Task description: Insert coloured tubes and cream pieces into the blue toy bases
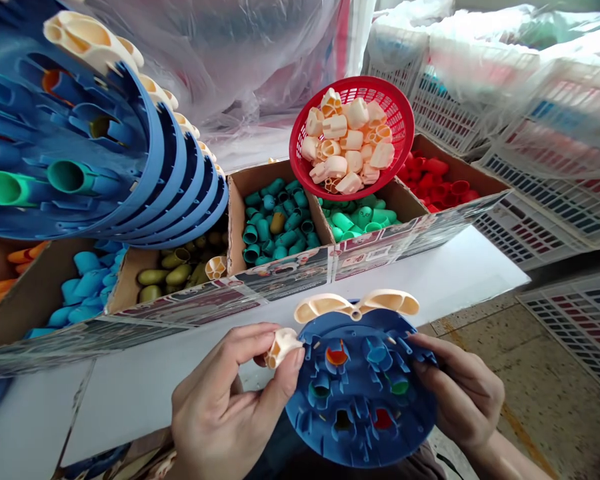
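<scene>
My left hand (230, 400) pinches a small cream plastic piece (281, 347) between thumb and fingers, right at the left rim of a round blue plastic disc (363, 393). My right hand (460, 393) grips that disc by its right edge, fingers curled round it. The disc has moulded sockets with coloured caps set in some, and two cream ear-shaped pieces (355, 305) at its top edge.
Cardboard boxes (280, 267) hold sorted caps: orange, blue, olive, teal, green, red. A red basket (397, 110) of cream pieces rests on the boxes. A stack of blue discs (105, 147) looms at upper left. White crates (530, 133) stand at right.
</scene>
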The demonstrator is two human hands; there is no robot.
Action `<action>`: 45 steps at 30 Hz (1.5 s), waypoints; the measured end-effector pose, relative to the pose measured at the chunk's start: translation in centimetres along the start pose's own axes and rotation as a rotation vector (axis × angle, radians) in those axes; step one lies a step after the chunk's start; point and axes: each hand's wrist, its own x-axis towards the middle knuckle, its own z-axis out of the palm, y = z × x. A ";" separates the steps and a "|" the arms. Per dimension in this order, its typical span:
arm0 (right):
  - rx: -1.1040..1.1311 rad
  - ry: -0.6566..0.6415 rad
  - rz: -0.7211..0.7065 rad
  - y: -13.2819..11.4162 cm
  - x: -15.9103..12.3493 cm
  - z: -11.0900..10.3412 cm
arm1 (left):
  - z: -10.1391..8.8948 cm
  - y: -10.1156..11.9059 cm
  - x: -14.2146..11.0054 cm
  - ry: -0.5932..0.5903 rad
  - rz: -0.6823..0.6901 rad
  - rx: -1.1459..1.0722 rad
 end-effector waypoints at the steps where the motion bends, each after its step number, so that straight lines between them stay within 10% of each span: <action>1: 0.002 0.005 0.001 -0.1 0.1 0.0 | 0.0 0.0 -0.1 0.000 0.010 -0.004; 19: 0.002 0.027 -0.019 0.0 -0.4 -0.5 | 2.1 1.2 -0.4 -0.104 0.364 0.341; 24: 0.001 0.036 -0.053 -1.3 0.3 -0.1 | 1.8 0.4 -0.4 -0.149 -0.114 0.055; 30: 0.055 -0.002 -0.068 -2.1 0.9 0.3 | -0.6 -0.2 0.7 -0.625 -0.658 -0.620; 35: 0.084 0.004 0.016 -1.3 0.0 0.3 | -0.8 -0.1 1.4 -0.629 -0.742 -0.782; 45: 0.255 0.188 0.157 1.3 -1.9 1.3 | -0.4 1.7 0.4 -0.459 -0.508 -0.429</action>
